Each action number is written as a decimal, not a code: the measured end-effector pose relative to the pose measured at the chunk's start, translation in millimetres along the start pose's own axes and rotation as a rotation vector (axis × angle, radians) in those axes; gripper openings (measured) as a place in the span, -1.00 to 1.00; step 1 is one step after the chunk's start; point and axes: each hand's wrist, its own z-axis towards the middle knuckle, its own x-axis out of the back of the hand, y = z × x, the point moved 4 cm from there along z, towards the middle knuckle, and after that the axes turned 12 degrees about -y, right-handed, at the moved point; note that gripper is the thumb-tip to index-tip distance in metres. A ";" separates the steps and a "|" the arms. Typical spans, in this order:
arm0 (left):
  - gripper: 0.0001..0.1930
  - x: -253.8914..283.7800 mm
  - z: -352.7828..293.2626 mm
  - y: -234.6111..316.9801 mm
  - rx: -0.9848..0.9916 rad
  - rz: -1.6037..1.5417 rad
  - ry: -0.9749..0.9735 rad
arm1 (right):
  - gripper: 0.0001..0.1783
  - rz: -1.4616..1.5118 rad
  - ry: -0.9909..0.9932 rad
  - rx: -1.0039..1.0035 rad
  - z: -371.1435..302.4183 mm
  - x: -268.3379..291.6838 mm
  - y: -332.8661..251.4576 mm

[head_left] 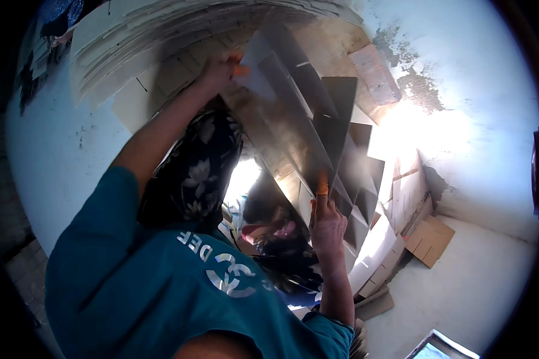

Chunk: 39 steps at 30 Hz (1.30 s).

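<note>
A grey-brown cardboard divider (284, 113), made of slotted strips crossing one another, stands tilted between my hands. At its far left end, my left hand (218, 73) is closed on the edge, with orange covers on the fingertips. My right hand (328, 230) grips the near lower end, and an orange cover shows on its raised finger. Crossed panels (359, 158) fan out to the right, partly blurred. My right fingers are partly hidden against the cardboard.
Layered stacks of slotted cardboard sheets (179, 36) lie along the far left. More strips (395, 239) and a brown slotted piece (430, 240) lean at the right by a pale, stained wall (461, 72). My legs in dark floral cloth (194, 167) are below the divider.
</note>
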 end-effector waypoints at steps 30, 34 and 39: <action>-0.80 212.7 -106.7 202.3 -0.553 -0.416 0.454 | -0.16 0.335 0.061 -0.005 30.4 -1.9 44.9; -0.87 218.3 -125.6 163.7 -0.480 -0.471 0.430 | -0.14 0.267 0.286 0.123 11.4 -1.6 31.4; -0.85 240.8 -130.4 145.4 -0.542 -0.602 0.464 | -0.11 0.128 0.467 0.137 -3.6 4.0 13.7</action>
